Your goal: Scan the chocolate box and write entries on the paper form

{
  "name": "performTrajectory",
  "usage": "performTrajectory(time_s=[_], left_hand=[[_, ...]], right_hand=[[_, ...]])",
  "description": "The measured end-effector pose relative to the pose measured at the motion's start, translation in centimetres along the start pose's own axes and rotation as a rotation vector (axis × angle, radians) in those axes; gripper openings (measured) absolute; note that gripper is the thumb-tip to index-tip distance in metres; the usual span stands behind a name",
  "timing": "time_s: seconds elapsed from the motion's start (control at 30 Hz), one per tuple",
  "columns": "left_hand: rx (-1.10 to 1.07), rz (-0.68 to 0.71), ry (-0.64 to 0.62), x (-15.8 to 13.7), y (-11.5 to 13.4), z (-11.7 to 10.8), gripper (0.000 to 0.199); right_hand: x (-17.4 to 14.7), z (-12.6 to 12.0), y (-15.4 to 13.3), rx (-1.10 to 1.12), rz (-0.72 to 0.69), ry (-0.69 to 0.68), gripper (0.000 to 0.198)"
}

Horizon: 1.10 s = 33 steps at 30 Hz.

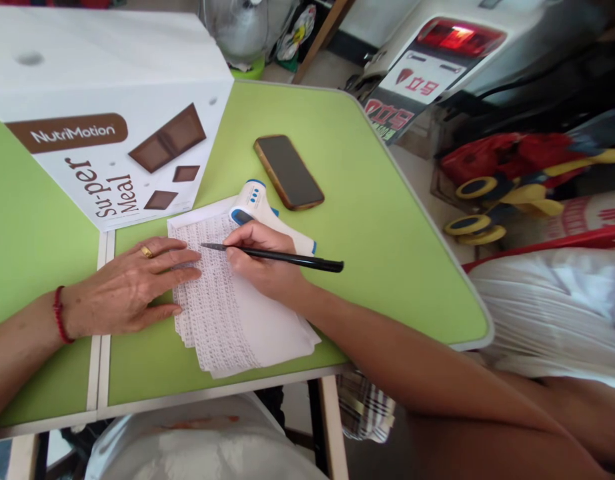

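Note:
My left hand (pixel 132 287) lies flat, palm down, with its fingers spread over the left edge of a stack of paper sheets (pixel 277 337). It wears a gold ring, and a red cord bracelet circles the wrist. A black pen (pixel 307 261) is pinched in my right hand (pixel 260 260), its tip over the closely written lines on the top sheet. Whether the tip touches the paper I cannot tell. Just beyond the right hand lies a white infrared thermometer (pixel 257 203) with blue trim, partly hidden by the fingers. Farther back a smartphone (pixel 292 172) rests screen up.
A large white "NutriMotion" box (pixel 162 147) stands at the table's back left. The green folding table (pixel 387 247) has a metal rim and a seam left of the papers. A vehicle with a red tail light (pixel 460 37) is behind; a person in white clothing (pixel 537 300) is at the right.

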<state>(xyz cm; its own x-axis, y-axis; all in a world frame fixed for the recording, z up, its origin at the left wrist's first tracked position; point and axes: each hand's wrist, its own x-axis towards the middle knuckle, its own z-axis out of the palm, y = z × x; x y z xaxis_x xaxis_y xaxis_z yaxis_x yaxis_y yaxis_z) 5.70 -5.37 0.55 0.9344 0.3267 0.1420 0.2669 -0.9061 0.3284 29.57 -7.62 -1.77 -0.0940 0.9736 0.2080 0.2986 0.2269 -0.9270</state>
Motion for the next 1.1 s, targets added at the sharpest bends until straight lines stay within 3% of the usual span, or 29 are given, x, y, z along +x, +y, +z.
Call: performTrajectory(time_s=[0.83,1.1], left_hand=[[0.021,0.012,0.003,0.05,0.01,-0.05,0.042],[-0.002,-0.005,-0.002,0.02,0.00,-0.07,0.042]], right_hand=[[-0.05,-0.06,-0.10,-0.020,-0.056,-0.058,0.003],[-0.05,0.00,-0.38,-0.052,-0.048,-0.013,0.004]])
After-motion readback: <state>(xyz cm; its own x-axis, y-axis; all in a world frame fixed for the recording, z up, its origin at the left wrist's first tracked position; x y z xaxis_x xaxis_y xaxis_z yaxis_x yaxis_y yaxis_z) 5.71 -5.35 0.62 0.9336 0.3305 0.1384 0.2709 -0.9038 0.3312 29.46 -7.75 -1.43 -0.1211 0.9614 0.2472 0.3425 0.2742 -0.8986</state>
